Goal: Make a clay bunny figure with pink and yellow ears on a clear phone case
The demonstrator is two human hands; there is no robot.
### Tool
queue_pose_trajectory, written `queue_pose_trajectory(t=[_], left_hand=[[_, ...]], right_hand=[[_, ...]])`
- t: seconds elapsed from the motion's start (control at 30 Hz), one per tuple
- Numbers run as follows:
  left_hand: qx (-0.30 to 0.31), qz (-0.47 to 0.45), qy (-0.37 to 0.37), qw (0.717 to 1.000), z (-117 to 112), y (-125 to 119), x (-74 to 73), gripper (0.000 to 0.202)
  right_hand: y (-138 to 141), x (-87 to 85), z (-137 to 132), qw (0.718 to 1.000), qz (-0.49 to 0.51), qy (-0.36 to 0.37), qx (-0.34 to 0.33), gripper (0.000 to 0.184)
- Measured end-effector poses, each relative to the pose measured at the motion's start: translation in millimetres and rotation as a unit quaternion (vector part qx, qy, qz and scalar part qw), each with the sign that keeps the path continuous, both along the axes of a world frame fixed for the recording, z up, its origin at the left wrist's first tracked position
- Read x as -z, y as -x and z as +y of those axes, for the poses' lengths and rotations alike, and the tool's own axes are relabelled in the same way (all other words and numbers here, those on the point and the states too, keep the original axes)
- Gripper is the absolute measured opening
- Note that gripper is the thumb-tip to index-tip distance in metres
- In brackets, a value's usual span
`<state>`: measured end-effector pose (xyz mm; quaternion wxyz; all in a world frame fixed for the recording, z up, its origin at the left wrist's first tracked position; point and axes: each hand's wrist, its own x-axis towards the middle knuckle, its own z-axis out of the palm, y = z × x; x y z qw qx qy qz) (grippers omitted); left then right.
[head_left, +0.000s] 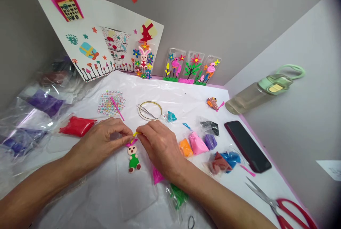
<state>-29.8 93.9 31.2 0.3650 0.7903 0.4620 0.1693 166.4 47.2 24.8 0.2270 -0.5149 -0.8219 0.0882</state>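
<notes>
A clay bunny (133, 159) with a green body, cream head and pink ears lies on a clear phone case (137, 197). Just above its ears, a small strip of yellow clay (135, 134) spans the gap between my two hands. My left hand (108, 134) pinches its left end between thumb and fingertips. From the other side, my right hand (158, 143) has its fingers closed on the right end. My fingertips partly cover the strip and the ear tips. Pink clay (158, 175) and a bag of green clay (178, 196) lie partly under my right forearm.
Red clay (77, 126) and rhinestones (110, 102) lie left; a bangle (150, 110) sits behind my hands. Orange clay (185, 148), pink clay (197, 143), a phone (247, 146), scissors (274, 202) and a bottle (261, 90) are right. Decorated phone cases (174, 64) lean at the back.
</notes>
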Motion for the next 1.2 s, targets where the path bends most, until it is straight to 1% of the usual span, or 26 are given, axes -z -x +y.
queue_pose_trajectory(t=[0.23,0.43,0.87,1.07,1.2], left_hand=[[0.003,0.027,-0.04,0.999,-1.4,-0.1,0.8,0.025],[0.017,0.048,-0.068,0.996,-1.8,-1.0,3.2,0.024],[0.026,0.055,-0.09,0.994,1.2,3.4,11.5,0.028],[0.03,0.056,-0.101,0.993,1.0,5.6,13.5,0.029],[0.032,0.063,-0.109,0.992,1.6,7.1,15.1,0.029]], right_hand=[[-0.5,4.9,1.9,1.0,-0.014,0.007,-0.004,0.013],[-0.4,4.7,3.2,1.0,-0.015,0.017,-0.01,0.013],[-0.2,6.7,3.6,1.0,-0.019,0.02,-0.01,0.011],[0.4,4.0,4.3,0.999,-0.015,0.037,-0.013,0.014],[1.3,2.2,3.5,0.999,-0.021,0.047,-0.008,0.013]])
